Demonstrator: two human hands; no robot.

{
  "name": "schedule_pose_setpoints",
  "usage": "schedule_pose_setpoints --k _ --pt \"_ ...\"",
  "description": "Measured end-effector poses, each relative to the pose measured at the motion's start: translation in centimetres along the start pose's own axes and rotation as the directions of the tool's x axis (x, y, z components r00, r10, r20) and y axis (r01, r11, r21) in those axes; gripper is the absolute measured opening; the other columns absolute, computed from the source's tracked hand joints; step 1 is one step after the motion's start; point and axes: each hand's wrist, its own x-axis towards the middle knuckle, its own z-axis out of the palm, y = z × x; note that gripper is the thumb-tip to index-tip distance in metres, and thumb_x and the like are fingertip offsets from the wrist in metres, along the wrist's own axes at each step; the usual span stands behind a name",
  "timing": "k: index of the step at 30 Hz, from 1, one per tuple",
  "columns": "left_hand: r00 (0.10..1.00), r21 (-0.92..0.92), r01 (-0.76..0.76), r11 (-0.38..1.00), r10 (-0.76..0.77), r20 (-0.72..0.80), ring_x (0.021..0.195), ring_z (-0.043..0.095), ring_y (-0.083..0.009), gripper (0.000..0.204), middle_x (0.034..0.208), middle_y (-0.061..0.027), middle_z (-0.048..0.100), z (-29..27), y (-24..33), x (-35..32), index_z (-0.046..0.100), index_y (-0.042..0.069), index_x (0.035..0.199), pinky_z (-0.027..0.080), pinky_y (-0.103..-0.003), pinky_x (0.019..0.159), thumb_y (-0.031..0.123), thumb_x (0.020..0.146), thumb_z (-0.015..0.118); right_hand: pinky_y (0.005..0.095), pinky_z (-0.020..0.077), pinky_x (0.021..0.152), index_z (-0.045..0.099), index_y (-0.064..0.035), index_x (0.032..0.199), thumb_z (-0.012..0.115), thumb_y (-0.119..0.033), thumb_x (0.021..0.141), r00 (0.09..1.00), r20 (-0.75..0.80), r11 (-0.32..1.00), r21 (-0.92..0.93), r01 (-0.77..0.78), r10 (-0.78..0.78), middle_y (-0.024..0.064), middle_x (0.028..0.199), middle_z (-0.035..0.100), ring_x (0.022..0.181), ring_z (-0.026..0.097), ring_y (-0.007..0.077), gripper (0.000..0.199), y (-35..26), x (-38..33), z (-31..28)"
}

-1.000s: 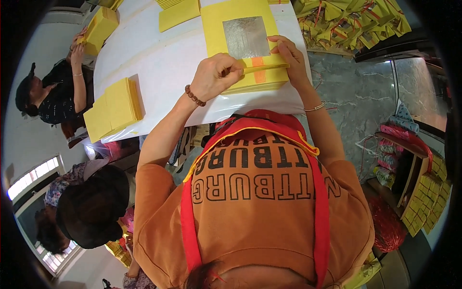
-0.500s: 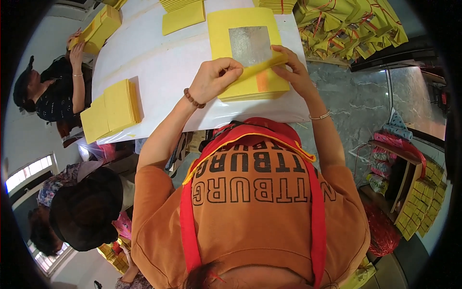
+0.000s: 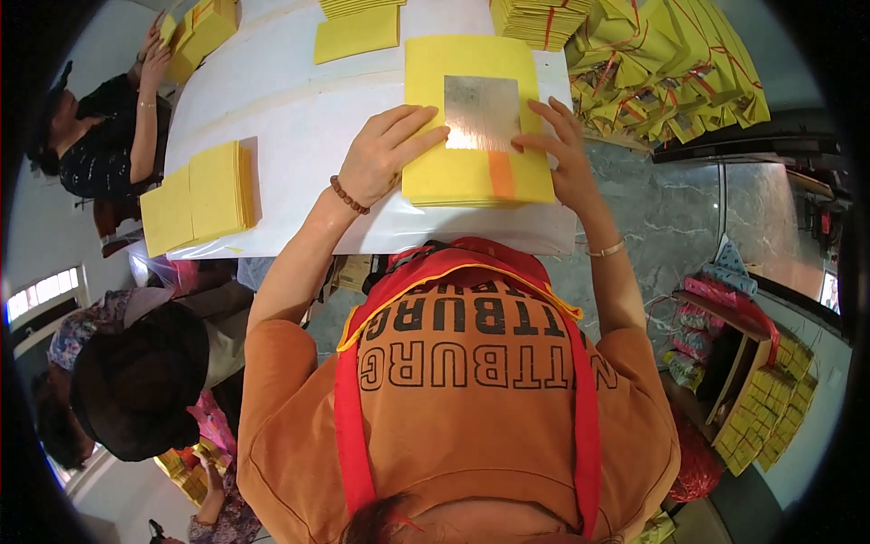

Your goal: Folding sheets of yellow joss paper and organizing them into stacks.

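Note:
A stack of yellow paper sheets (image 3: 444,181) lies near the table's front edge. Its top sheet is flat and carries a shiny silver foil square (image 3: 482,107), with an orange strip (image 3: 501,174) below it. At the stack's left side rests my left hand (image 3: 382,156), fingers stretched out, their tips by the foil's left edge. My right hand (image 3: 564,150) is at the right side with fingers apart, one fingertip touching the foil's lower right corner. Neither hand grips anything I can see.
A folded yellow paper pile (image 3: 204,199) sits at the table's left corner. More yellow paper (image 3: 358,34) and a tied stack (image 3: 541,23) are at the far side. Red-tied yellow bundles (image 3: 666,72) fill the far right. A co-worker's hand (image 3: 156,62) handles yellow paper at far left.
The yellow flap that was lifted and folded between my hands now lies flat, showing the whole foil square. My left fingers have uncurled, and both hands have moved to the stack's sides.

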Motion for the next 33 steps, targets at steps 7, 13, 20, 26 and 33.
schedule_pose_setpoints --k 7,13,20,26,33 --pt "0.989 0.005 -0.084 0.996 0.083 0.124 0.094 0.057 -0.0216 0.035 0.106 -0.0047 0.061 -1.9 2.6 -2.2 0.062 0.014 0.110 0.045 -0.033 0.076 0.010 0.076 0.057 0.0399 0.0349 0.095 0.066 -0.0157 0.094 0.066 -0.015 0.073 0.949 0.283 0.981 -0.089 0.171 -0.140 0.0003 0.108 0.063 0.107 0.055 0.0200 0.021 -3.8 -0.7 -2.8" --pt "0.906 -0.221 0.415 0.882 -0.381 0.183 0.072 0.058 -0.0230 0.017 0.080 -0.0062 0.065 -2.0 3.3 -1.2 0.064 0.009 0.093 0.042 -0.035 0.061 0.021 0.088 0.054 0.0314 0.0425 0.077 0.063 -0.0078 0.098 0.062 -0.012 0.081 0.950 0.226 0.974 0.006 -0.224 0.217 0.0039 0.091 0.067 0.084 0.062 0.0186 0.017 -4.2 -0.5 -1.9" --pt "0.578 -0.411 0.810 0.419 -0.692 0.433 0.050 0.053 -0.0211 0.038 0.058 -0.0088 0.056 0.2 0.6 0.7 0.059 0.002 0.080 0.040 -0.034 0.051 0.037 0.091 0.049 0.0270 0.0424 0.053 0.059 -0.0044 0.108 0.062 -0.015 0.085 0.761 -0.072 0.667 0.539 -0.514 0.644 0.0091 0.068 0.062 0.057 0.056 0.0127 0.026 -5.3 1.9 0.8" --pt "0.488 -0.466 0.851 0.241 -0.689 0.535 0.049 0.047 -0.0112 0.032 0.057 -0.0030 0.053 1.1 -1.0 1.3 0.059 0.000 0.087 0.038 -0.028 0.048 0.031 0.091 0.052 0.0236 0.0385 0.051 0.058 -0.0068 0.115 0.066 -0.015 0.083 0.800 -0.023 0.783 0.225 -0.580 0.600 0.0013 0.059 0.046 0.054 0.042 0.0084 0.034 -3.9 2.4 0.5" --pt "0.453 -0.588 0.807 0.059 -0.701 0.551 0.054 0.045 -0.0043 0.027 0.065 0.0008 0.055 0.9 -0.7 2.1 0.059 -0.002 0.101 0.036 -0.023 0.047 0.023 0.090 0.056 0.0235 0.0347 0.048 0.061 -0.0067 0.112 0.066 -0.014 0.082 0.748 -0.088 0.746 0.214 -0.631 0.658 0.0009 0.059 0.041 0.053 0.038 0.0078 0.032 -3.5 2.9 1.7"
